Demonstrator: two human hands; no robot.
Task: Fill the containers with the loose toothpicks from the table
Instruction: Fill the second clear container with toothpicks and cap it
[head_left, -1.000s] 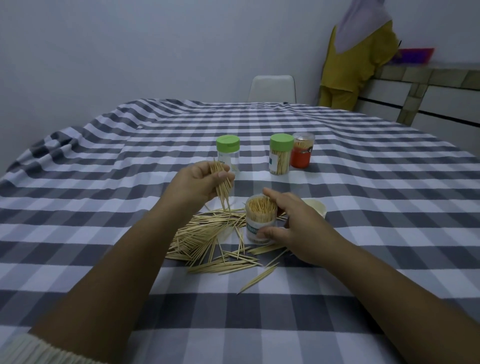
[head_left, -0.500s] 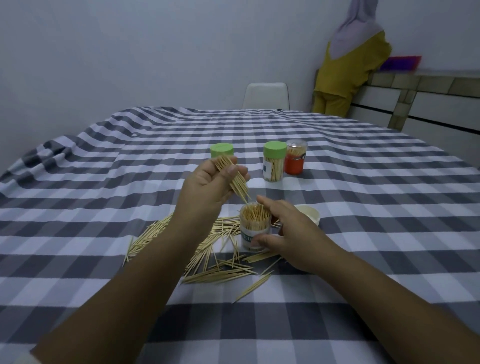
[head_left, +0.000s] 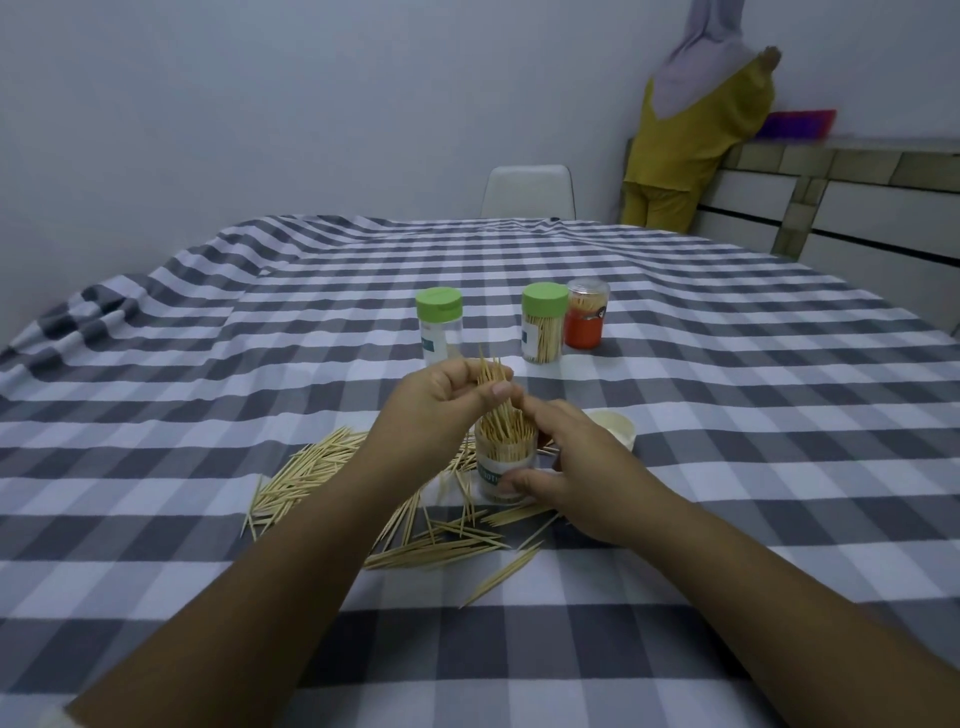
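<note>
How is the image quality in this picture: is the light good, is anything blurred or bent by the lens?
Head view: dim, bluish, even light with soft shadows and no glare; the left hand and its toothpick bundle look slightly motion-blurred over the open container; the wide lens bows the tablecloth stripes toward the edges.

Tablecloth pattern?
Grey and white check on the tablecloth, seen in the head view, the only one.

A grey-and-white checked cloth (head_left: 727, 395) covers the table. A white chair (head_left: 529, 191) stands at its far edge. A person in a yellow garment (head_left: 691, 140) stands by a tiled counter (head_left: 852, 171) bearing a purple tray (head_left: 797, 123).
</note>
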